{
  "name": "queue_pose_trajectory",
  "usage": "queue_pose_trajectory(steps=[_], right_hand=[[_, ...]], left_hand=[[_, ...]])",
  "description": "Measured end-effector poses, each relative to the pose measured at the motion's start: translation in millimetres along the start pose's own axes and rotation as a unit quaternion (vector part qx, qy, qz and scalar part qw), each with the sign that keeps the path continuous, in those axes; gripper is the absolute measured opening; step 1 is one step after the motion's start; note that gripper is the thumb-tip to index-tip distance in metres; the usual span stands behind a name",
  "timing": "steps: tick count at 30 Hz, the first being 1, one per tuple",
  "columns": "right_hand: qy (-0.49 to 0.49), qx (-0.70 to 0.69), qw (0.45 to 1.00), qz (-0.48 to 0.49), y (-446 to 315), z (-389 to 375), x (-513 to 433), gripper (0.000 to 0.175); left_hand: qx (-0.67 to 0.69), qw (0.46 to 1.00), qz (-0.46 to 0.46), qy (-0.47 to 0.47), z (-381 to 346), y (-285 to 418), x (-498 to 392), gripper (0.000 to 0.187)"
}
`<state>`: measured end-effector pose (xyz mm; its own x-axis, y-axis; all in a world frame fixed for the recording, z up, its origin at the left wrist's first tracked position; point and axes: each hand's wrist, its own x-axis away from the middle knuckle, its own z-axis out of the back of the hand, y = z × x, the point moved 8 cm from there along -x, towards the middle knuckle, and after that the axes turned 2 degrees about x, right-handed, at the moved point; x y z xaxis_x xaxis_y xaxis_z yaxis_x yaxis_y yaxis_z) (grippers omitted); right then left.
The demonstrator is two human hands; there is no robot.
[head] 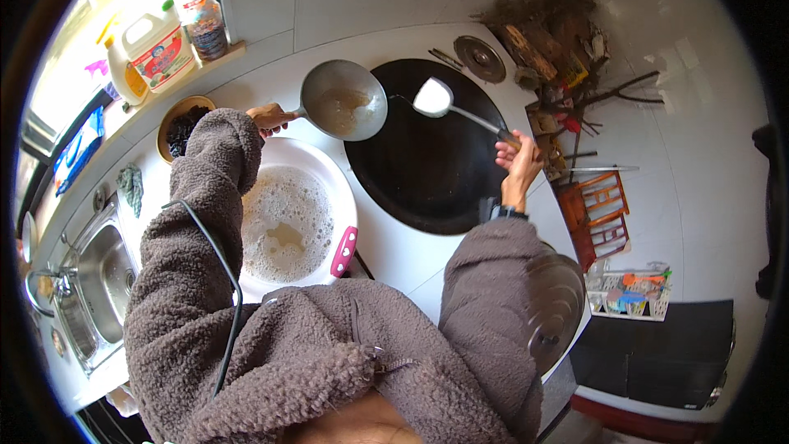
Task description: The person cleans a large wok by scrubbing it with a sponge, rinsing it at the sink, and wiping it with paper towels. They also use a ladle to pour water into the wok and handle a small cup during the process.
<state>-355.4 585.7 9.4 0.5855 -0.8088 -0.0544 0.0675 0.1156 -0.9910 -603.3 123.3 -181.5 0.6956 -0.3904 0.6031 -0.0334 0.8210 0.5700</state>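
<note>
My left hand [271, 118] grips the handle of a metal ladle-like scoop [345, 100], whose wide bowl holds some brownish liquid and overlaps the left rim of a large black wok [425, 166]. The wok is set into the white tiled counter. In my right hand [519, 160] is the dark handle of a metal wok spatula [433, 98]; its bright blade is over the wok's upper part. Below my left hand, partly behind the sleeve, stands a white plastic basin [342, 197] of foamy, cloudy water, with a pink grip at its side.
A bowl of dark food [163, 135] sits left of the basin, near a sink [111, 277] and a green cloth [130, 188]. Bottles line the windowsill [216, 65]. A metal lid [479, 58] lies beyond the wok; firewood [530, 52], a wooden chair [607, 209] and a large lid [555, 308] are at right.
</note>
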Motion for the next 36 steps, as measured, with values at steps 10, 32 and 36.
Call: queue_pose_trajectory(steps=[10,32,36], right_hand=[[0.125,0.279,0.941,-0.142,100,69,-56,0.037],[-0.102,-0.254,0.96,-0.053,63,-61,11,0.03],[-0.179,-0.107,0.975,0.082,12,-78,39,0.025]], left_hand=[[0.021,1.0,-0.003,-0.018,-2,-8,-10,0.057],[0.019,1.0,0.001,0.015,0,8,2,0.056],[0.009,0.997,-0.012,0.069,7,7,-3,0.049]])
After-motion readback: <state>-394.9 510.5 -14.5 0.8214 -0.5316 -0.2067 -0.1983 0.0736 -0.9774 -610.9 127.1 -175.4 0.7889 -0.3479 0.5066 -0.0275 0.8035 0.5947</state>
